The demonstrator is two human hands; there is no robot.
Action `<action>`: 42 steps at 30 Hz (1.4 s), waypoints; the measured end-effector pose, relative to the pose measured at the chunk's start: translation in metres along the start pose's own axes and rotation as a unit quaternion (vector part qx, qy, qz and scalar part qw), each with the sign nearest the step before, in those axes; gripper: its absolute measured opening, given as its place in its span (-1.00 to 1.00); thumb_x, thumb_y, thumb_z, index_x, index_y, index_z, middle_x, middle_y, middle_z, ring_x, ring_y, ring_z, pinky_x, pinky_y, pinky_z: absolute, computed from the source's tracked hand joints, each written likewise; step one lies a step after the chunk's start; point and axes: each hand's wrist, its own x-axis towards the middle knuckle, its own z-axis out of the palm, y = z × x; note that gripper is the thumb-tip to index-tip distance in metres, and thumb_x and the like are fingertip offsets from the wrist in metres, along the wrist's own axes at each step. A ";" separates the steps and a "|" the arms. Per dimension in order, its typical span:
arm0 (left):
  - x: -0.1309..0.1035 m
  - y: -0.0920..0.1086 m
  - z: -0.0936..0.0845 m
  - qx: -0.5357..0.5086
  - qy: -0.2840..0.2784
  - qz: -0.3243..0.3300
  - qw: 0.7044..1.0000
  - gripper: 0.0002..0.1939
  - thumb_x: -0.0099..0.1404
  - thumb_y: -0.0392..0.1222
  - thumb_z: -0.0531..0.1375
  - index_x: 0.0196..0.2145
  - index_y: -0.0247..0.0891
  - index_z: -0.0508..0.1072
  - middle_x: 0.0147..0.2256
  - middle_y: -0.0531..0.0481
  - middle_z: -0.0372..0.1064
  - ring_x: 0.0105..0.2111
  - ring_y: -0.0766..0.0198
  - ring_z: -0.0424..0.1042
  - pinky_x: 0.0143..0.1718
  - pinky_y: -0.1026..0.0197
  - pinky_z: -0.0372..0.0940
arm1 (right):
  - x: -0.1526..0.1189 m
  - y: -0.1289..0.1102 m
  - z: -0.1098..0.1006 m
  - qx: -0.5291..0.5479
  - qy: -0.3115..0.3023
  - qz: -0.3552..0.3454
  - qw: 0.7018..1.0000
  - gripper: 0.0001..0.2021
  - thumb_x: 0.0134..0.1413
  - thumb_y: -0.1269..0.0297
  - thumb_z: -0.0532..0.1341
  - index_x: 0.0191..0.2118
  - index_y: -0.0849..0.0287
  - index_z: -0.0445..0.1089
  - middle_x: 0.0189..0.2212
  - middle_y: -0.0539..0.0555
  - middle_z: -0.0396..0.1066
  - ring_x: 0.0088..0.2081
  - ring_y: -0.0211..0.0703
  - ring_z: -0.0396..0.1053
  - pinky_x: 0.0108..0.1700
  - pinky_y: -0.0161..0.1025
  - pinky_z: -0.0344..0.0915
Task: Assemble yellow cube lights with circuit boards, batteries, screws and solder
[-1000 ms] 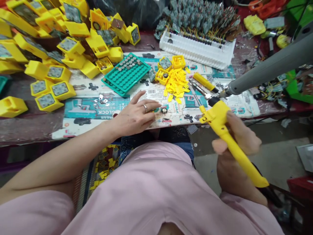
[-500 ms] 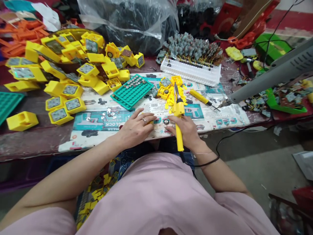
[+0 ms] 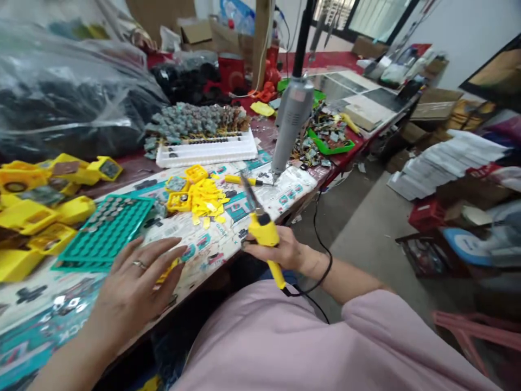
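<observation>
My right hand (image 3: 280,250) is wrapped round a yellow soldering iron (image 3: 264,230) at the table's front edge, its dark tip pointing up and away. My left hand (image 3: 134,277) rests over the near edge with its fingers round a small yellow part (image 3: 166,270), mostly hidden beneath them. Just beyond my left hand lies a green tray (image 3: 109,231) with rows of small round metal pieces. Small yellow pieces (image 3: 206,200) are heaped between the hands, farther back, beside yellow housings (image 3: 179,201). A yellow screwdriver (image 3: 243,180) lies behind the iron.
A grey electric screwdriver (image 3: 291,119) hangs over the table. Behind the heap stands a white rack (image 3: 207,151) with wired grey parts. Yellow housings (image 3: 28,217) fill the left. A green bin (image 3: 331,147) with wired parts sits at the right; the iron's black cable loops beside my right forearm.
The camera view has swung to the right, showing more floor and boxes. My right hand has lifted the soldering iron a little off the table; my left hand still covers the small yellow part.
</observation>
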 end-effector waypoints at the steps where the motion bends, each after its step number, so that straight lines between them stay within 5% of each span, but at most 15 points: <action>1: 0.005 -0.001 0.000 -0.005 -0.004 0.012 1.000 -0.75 0.34 -0.36 0.14 -0.04 -0.16 0.37 -0.12 -0.18 0.54 -0.19 0.05 0.57 0.07 -0.18 0.34 | -0.008 0.006 -0.013 -0.016 0.056 0.007 0.998 -0.74 0.20 0.36 0.25 0.00 0.01 0.44 -0.16 0.00 0.56 -0.14 -0.25 0.52 -0.08 -0.30 0.48; 6: 0.037 -0.007 0.002 -0.068 -0.064 0.012 0.996 -0.82 0.35 -0.20 0.09 -0.16 -0.07 0.46 -0.18 -0.08 0.59 -0.23 0.09 0.59 -0.11 -0.02 0.47 | -0.041 0.067 -0.062 -0.131 0.234 0.143 0.953 -0.58 0.09 0.42 0.33 0.07 0.10 0.33 -0.19 0.10 0.57 -0.17 -0.18 0.55 -0.07 -0.21 0.50; 9: 0.055 -0.015 0.009 -0.081 -0.092 0.003 0.992 -0.75 0.37 -0.11 0.05 -0.23 -0.09 0.54 -0.20 -0.07 0.61 -0.23 0.08 0.61 -0.18 0.04 0.50 | -0.056 0.118 -0.078 -0.153 0.267 0.288 0.907 -0.58 0.10 0.29 0.33 0.07 0.10 0.29 -0.21 0.08 0.56 -0.28 -0.21 0.53 -0.17 -0.23 0.50; 13: 0.081 -0.024 0.025 -0.066 -0.162 -0.012 0.985 -0.66 0.42 -0.06 -0.01 -0.18 -0.11 0.56 -0.15 -0.06 0.60 -0.23 0.10 0.61 -0.19 0.08 0.50 | -0.061 0.174 -0.081 -0.141 0.214 0.379 0.889 -0.56 0.18 0.12 0.23 0.12 0.14 0.22 -0.20 0.12 0.56 -0.28 -0.16 0.54 -0.20 -0.17 0.48; 19: 0.122 -0.026 0.045 -0.062 -0.259 -0.017 0.964 -0.61 0.45 -0.05 -0.04 -0.14 -0.16 0.57 -0.12 -0.07 0.59 -0.17 0.08 0.60 -0.16 0.08 0.49 | -0.040 0.225 -0.058 -0.161 0.134 0.376 0.903 -0.66 0.19 0.21 0.19 0.07 0.10 0.32 -0.18 0.10 0.57 -0.17 -0.06 0.53 -0.06 -0.11 0.43; 24: 0.145 -0.029 0.057 -0.073 -0.259 -0.018 0.963 -0.59 0.45 -0.05 -0.05 -0.14 -0.20 0.58 -0.14 -0.10 0.60 -0.19 0.07 0.60 -0.17 0.08 0.49 | -0.028 0.257 -0.052 -0.160 0.105 0.362 0.912 -0.71 0.19 0.31 0.20 0.03 0.17 0.36 -0.17 0.11 0.59 -0.15 -0.06 0.53 0.02 -0.07 0.39; 30: 0.157 -0.037 0.068 -0.078 -0.253 -0.021 0.964 -0.60 0.44 -0.05 -0.05 -0.18 -0.17 0.58 -0.23 -0.06 0.61 -0.32 0.13 0.60 -0.27 0.15 0.46 | -0.023 0.298 -0.079 -0.184 0.100 0.367 0.907 -0.71 0.27 0.34 0.09 0.08 0.17 0.32 -0.11 0.16 0.57 -0.09 -0.06 0.52 0.06 -0.08 0.36; 35: 0.167 -0.040 0.080 -0.106 -0.253 -0.037 0.961 -0.63 0.42 -0.06 -0.02 -0.13 -0.11 0.58 -0.21 0.00 0.62 -0.31 0.15 0.59 -0.30 0.17 0.44 | -0.002 0.324 -0.093 -0.234 -0.004 0.357 0.904 -0.65 0.24 0.36 0.09 0.12 0.17 0.32 -0.16 0.14 0.55 -0.09 -0.02 0.47 0.09 -0.04 0.31; 42: 0.176 -0.037 0.086 -0.115 -0.271 -0.050 0.954 -0.63 0.43 -0.07 -0.03 -0.13 -0.15 0.57 -0.19 -0.05 0.61 -0.25 0.16 0.59 -0.22 0.16 0.44 | 0.032 0.338 -0.070 -0.288 -0.122 0.349 0.884 -0.67 0.21 0.43 0.08 0.05 0.30 0.38 -0.22 0.33 0.49 -0.10 0.09 0.39 0.07 0.08 0.20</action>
